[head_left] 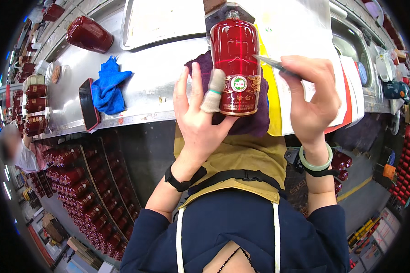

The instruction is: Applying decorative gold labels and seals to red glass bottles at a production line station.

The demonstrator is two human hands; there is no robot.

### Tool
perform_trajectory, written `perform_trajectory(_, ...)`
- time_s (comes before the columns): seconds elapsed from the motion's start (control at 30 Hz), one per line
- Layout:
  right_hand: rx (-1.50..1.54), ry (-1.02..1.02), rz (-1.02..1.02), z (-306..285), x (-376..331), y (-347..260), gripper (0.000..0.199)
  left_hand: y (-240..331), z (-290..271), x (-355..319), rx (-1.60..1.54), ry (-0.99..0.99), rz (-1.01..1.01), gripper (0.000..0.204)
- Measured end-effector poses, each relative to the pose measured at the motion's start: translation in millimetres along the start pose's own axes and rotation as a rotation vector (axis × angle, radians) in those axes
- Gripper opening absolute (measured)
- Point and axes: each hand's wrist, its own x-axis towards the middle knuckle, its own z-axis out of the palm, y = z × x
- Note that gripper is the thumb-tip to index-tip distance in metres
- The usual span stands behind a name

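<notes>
A dark red glass bottle [236,50] lies on a folded purple cloth [263,102] at the table's edge, its neck pointing away from me. A round green-and-white emblem [238,83] sits on its gold-patterned label. Red light lines cross the glass. My left hand [199,111] steadies the bottle, thumb at its base and a finger along its left side; the other fingers stretch out. A beige cover with a green band [212,91] wraps that one finger. My right hand [312,95] pinches grey metal tweezers [273,63], their tip close to the bottle's right side.
Left on the metal table are a blue cloth [108,86], a phone [89,104] and another red bottle [89,34]. A white tray [164,22] stands behind. White sheets [296,36] and a yellow sheet [273,107] lie right. Racked red bottles [84,195] stand below left, near another person [27,157].
</notes>
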Motion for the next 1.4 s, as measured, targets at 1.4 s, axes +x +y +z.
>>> perform_trajectory(1.4, 0.174, 0.151, 0.236, 6, -1, 12, 0.022, 35, -3, 24, 0.212, -0.127, 0.166, 0.074)
